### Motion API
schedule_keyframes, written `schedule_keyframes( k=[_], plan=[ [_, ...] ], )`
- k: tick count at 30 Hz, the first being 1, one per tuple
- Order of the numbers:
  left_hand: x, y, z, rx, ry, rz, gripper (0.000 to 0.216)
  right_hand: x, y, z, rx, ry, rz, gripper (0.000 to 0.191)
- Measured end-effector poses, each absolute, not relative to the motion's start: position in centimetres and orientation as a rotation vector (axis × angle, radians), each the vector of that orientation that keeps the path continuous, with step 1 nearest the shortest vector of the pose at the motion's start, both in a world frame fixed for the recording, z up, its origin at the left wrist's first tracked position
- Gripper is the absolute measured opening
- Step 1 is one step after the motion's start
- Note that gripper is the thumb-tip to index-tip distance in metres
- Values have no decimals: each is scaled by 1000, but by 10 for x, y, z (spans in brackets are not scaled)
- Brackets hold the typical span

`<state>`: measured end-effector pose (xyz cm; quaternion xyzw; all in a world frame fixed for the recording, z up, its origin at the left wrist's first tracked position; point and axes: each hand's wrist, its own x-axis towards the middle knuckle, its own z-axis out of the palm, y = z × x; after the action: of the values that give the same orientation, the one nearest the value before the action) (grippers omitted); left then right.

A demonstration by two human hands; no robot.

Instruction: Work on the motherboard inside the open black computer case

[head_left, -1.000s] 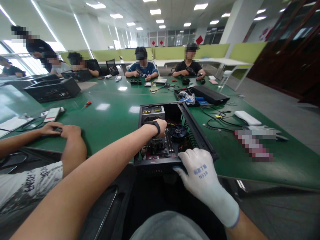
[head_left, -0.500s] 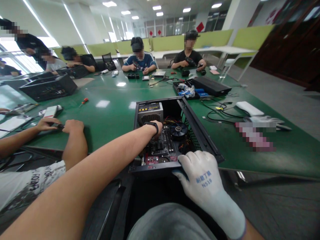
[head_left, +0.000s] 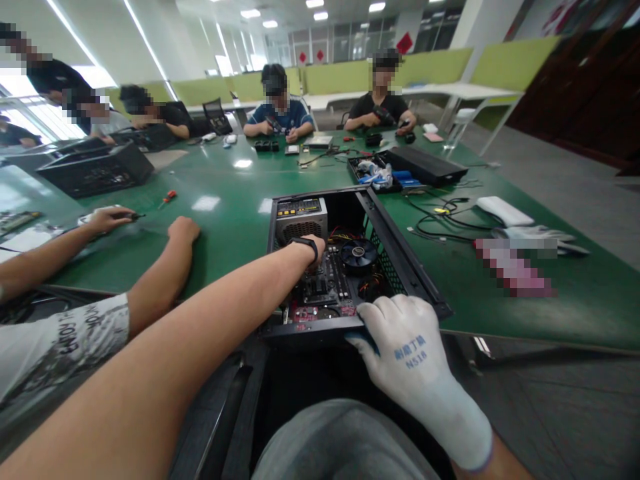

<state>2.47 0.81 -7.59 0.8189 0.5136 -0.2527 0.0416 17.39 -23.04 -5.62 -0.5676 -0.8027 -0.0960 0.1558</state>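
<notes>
An open computer case lies on the green table in front of me, its near edge overhanging the table. My bare left hand, with a black band at the wrist, reaches down into it just below the power supply. The fingers of that hand are hidden among the parts over the motherboard. A round black fan sits to the right of the hand. In a white glove, my right hand is closed around the near rim of the case, thumb below and fingers over the top.
On the right lie black cables, a white box and a spare glove. Behind the case is a tray of tools. A co-worker's arms reach in at left, near a screwdriver. Other people sit across the table.
The co-worker's two hands at left have moved apart, the nearer one shifting right toward my arm. My own hands stay in nearly the same places; the view has shifted slightly.
</notes>
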Motion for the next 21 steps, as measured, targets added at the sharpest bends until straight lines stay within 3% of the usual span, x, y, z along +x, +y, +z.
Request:
schedule_keyframes(
  k=[21],
  plan=[
    [29,7,-74,2547,1518,-883,63,175,-231,-59,-1608,-2292,-301,30]
  ],
)
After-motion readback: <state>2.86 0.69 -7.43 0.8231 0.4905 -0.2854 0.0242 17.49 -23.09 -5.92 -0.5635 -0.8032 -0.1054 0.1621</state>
